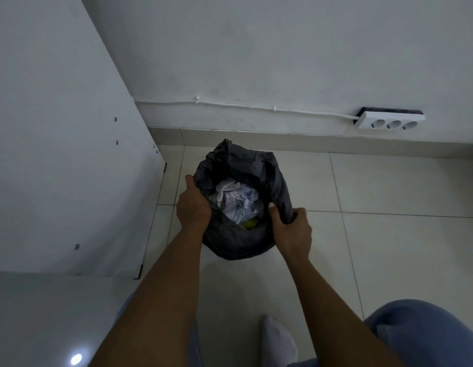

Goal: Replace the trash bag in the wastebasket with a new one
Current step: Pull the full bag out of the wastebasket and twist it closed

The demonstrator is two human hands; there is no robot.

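A dark grey trash bag (238, 239) stands on the tiled floor near the wall, its mouth open. Inside lie crumpled white paper (235, 200) and something yellow-green. My left hand (193, 205) grips the bag's left rim. On the right rim, my right hand (292, 229) holds a bunched fold of plastic. The bag covers whatever it sits in, so no wastebasket shows. No new bag is in view.
A white cabinet side (71, 154) rises at the left, close to the bag. A white power strip (389, 120) with three sockets is fixed low on the back wall. My white-socked foot (279, 340) and blue trouser leg (426, 335) are at the bottom right.
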